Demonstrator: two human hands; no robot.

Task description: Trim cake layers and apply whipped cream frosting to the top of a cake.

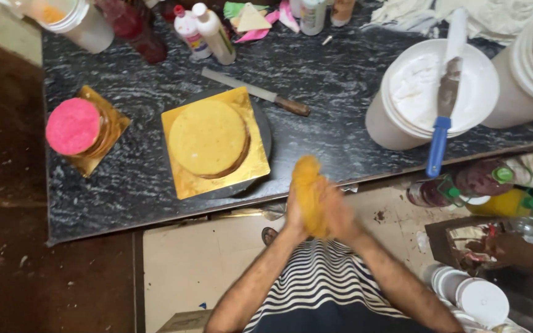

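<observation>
Yellow sponge layer (pixel 308 191) pressed upright between both palms, left hand (pixel 294 213) and right hand (pixel 339 216) flat against it, off the surface's (pixel 316 132) near edge; squeezed harder it likely crumbles, dropping short of the cake (pixel 208 137) beyond the grip.

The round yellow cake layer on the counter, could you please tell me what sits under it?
The yellow cake layer rests on a square gold board, itself on a dark round turntable; its centre is covered.
</observation>
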